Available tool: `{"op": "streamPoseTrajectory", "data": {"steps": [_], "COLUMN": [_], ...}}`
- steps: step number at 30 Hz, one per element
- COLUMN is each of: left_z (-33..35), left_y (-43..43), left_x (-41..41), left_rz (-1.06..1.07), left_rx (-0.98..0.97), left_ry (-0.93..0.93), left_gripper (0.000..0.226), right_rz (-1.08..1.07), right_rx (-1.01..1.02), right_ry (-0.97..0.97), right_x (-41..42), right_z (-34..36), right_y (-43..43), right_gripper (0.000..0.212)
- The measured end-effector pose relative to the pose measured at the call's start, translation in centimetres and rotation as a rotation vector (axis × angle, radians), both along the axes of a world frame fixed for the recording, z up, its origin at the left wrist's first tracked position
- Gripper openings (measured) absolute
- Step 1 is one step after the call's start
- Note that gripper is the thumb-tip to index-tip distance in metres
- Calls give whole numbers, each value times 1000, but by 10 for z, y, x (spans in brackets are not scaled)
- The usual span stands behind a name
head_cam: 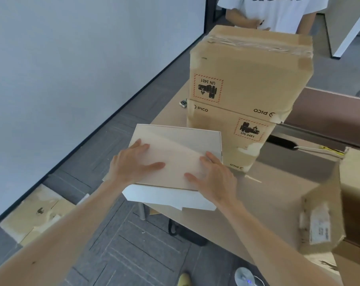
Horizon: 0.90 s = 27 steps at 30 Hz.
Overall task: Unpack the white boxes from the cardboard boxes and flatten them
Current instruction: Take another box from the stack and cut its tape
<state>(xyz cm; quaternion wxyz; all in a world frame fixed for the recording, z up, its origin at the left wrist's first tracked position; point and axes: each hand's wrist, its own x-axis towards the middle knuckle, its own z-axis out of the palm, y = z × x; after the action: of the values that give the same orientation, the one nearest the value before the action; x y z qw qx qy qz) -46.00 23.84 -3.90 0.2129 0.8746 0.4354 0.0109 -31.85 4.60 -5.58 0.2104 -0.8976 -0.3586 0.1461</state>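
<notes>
At the bottom edge, a yellow shoe [184, 279] and a pale rounded object [245, 277] with a blue light are cut off; what the object is cannot be told. Right of them, an open cardboard box [323, 219] at the tabletop's near right is blurred and runs out of frame, its label unreadable and its inside hidden.

The left hand [131, 162] and right hand [214, 178] lie flat, fingers spread, palms down on the white box [175, 153]. It sits at the left edge of the tabletop [278, 193], overhanging the floor. Its top is plain, off-white and unmarked, with a faint diagonal shadow across it. Under it lie flat white sheets [168, 198], jutting past the edge towards the viewer; how many there are is unclear.

Just beyond the white box stand two stacked brown cartons, the lower carton [236, 137] torn at its near corner, the upper carton [251, 65] upside down and taped. A small dark item [183, 103] behind them is too small to identify. At the far edge, a person in a white shirt [278, 13] is cut off at the chest.
</notes>
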Motion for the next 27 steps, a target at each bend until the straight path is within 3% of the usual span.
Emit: {"op": "streamPoseTrajectory", "data": {"steps": [14, 18, 23, 27], "left_z": [-19, -22, -29, -33], "left_y": [114, 127, 127, 111], "left_x": [12, 10, 13, 29], "left_rz": [-127, -147, -157, -207], "left_rx": [-30, -33, 34, 251], "left_ry": [-110, -117, -119, -126], "left_gripper": [83, 92, 98, 85], "right_rz": [-83, -88, -25, -27], "right_rx": [-11, -1, -10, 45], "right_ry": [-37, -49, -33, -1], "right_x": [-12, -19, -16, -2], "right_z": [-7, -12, -10, -10], "right_y": [78, 85, 77, 64], "right_gripper": [67, 70, 65, 58]}}
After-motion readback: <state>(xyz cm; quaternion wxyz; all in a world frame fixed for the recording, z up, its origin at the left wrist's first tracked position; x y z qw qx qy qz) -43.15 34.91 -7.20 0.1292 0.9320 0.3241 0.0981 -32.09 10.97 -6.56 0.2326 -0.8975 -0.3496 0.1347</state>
